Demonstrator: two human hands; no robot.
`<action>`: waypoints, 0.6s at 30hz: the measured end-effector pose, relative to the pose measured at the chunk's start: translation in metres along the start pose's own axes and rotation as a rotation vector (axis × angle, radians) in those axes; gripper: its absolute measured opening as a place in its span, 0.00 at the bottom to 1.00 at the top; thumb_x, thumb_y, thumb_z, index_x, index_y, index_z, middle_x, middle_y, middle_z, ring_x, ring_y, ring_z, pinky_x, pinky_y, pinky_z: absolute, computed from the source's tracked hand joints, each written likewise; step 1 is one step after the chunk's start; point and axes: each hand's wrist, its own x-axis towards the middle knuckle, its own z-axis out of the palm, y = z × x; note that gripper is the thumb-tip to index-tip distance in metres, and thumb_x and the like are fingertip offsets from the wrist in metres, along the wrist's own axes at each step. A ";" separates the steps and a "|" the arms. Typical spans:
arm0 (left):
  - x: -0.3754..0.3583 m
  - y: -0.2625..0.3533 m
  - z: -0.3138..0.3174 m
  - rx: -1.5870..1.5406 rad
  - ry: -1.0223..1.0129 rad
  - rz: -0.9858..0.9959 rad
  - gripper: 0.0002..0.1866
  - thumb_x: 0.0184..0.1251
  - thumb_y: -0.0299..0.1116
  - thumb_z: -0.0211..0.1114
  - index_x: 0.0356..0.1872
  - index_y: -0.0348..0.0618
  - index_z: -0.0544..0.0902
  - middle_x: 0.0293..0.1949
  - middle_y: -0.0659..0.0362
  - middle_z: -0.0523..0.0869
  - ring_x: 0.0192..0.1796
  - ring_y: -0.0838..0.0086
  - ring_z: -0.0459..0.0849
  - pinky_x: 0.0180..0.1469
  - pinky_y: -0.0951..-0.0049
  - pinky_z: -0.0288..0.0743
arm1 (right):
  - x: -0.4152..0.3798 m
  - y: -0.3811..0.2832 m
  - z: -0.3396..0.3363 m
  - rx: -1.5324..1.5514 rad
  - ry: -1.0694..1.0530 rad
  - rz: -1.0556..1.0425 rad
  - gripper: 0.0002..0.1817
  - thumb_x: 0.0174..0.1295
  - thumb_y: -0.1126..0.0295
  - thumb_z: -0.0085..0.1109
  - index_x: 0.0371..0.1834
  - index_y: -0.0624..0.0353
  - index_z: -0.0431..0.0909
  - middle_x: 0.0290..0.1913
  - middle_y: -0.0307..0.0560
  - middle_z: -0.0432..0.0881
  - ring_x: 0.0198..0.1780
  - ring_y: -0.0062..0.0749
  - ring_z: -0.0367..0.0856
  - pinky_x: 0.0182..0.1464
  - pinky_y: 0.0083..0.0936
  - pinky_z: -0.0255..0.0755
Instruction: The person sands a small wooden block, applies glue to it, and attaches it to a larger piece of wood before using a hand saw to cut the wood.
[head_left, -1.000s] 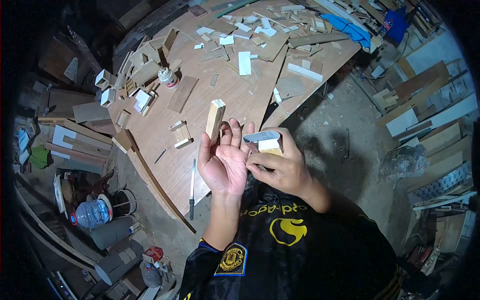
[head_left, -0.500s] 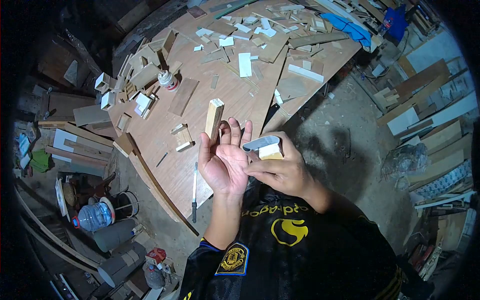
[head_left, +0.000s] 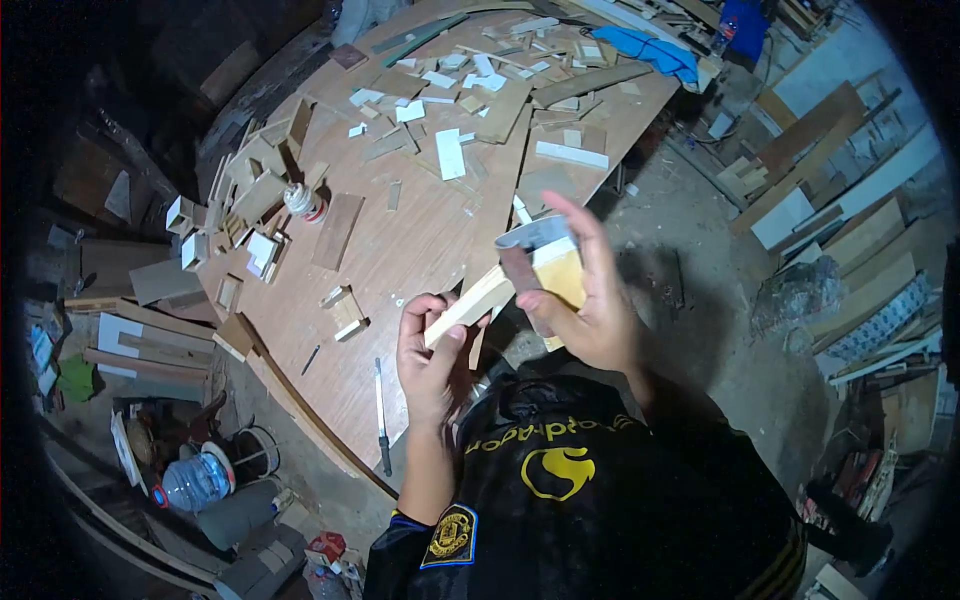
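Close in front of my chest, my left hand [head_left: 428, 355] grips a short pale wooden stick [head_left: 475, 305], thumb on top and fingers curled beneath. It tilts up toward the right. At its far end is a sanding block [head_left: 562, 275], a yellowish wood block with grey-brown sandpaper [head_left: 518, 270] bent around it. My right hand [head_left: 605, 315] holds this block, thumb across its near side and fingers raised along the right. The sandpaper overlaps the stick's upper end in this view.
Wood offcuts [head_left: 452, 155] litter the far part of the worktable [head_left: 400, 235]. On its left lie small wooden boxes [head_left: 262, 200], a white jar [head_left: 305, 203], a small wooden frame [head_left: 344, 313], a pencil [head_left: 311, 360] and a utility knife [head_left: 381, 415]. Boards [head_left: 810, 150] lean at right.
The stick has gone from upright to slanted, with my left fingers now wrapped around it. My right hand has raised and turned the sanding block to the stick's end. The view has shifted slightly.
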 end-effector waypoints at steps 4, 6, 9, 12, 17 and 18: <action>-0.002 0.010 -0.013 0.150 -0.149 -0.210 0.19 0.66 0.20 0.63 0.57 0.33 0.72 0.48 0.54 0.82 0.46 0.69 0.83 0.56 0.70 0.76 | 0.002 0.006 -0.004 -0.022 -0.045 -0.072 0.41 0.56 0.73 0.70 0.73 0.61 0.57 0.63 0.54 0.71 0.64 0.30 0.69 0.66 0.30 0.62; -0.004 0.016 -0.015 0.525 -0.232 -0.406 0.23 0.66 0.22 0.65 0.62 0.32 0.72 0.49 0.55 0.83 0.49 0.74 0.82 0.54 0.74 0.75 | 0.000 0.014 -0.002 0.157 -0.010 0.004 0.41 0.56 0.75 0.70 0.72 0.61 0.58 0.61 0.53 0.73 0.63 0.30 0.70 0.65 0.29 0.64; -0.005 0.006 -0.013 0.606 -0.293 -0.344 0.23 0.68 0.21 0.60 0.64 0.33 0.71 0.51 0.57 0.81 0.50 0.79 0.79 0.52 0.78 0.73 | 0.000 0.031 -0.012 0.113 -0.260 0.095 0.34 0.56 0.75 0.70 0.66 0.61 0.64 0.54 0.48 0.75 0.58 0.27 0.73 0.61 0.26 0.67; -0.007 -0.001 -0.023 0.687 -0.334 -0.391 0.21 0.69 0.21 0.55 0.64 0.35 0.71 0.48 0.59 0.80 0.48 0.80 0.78 0.50 0.79 0.72 | 0.001 0.029 -0.020 -0.143 -0.190 0.025 0.31 0.57 0.73 0.69 0.64 0.61 0.67 0.55 0.47 0.77 0.57 0.28 0.75 0.60 0.26 0.68; -0.008 0.004 -0.018 0.609 -0.273 -0.382 0.19 0.71 0.29 0.59 0.60 0.34 0.74 0.42 0.64 0.80 0.43 0.81 0.78 0.42 0.79 0.71 | 0.000 0.021 -0.033 -0.158 -0.166 0.143 0.33 0.60 0.73 0.66 0.71 0.58 0.66 0.56 0.47 0.79 0.54 0.23 0.76 0.57 0.25 0.71; -0.008 0.003 -0.018 0.608 -0.278 -0.384 0.19 0.71 0.29 0.59 0.60 0.34 0.74 0.42 0.64 0.80 0.43 0.81 0.78 0.42 0.79 0.71 | 0.001 0.018 -0.033 -0.161 -0.162 0.144 0.33 0.60 0.73 0.66 0.71 0.58 0.66 0.56 0.47 0.79 0.54 0.23 0.76 0.57 0.25 0.71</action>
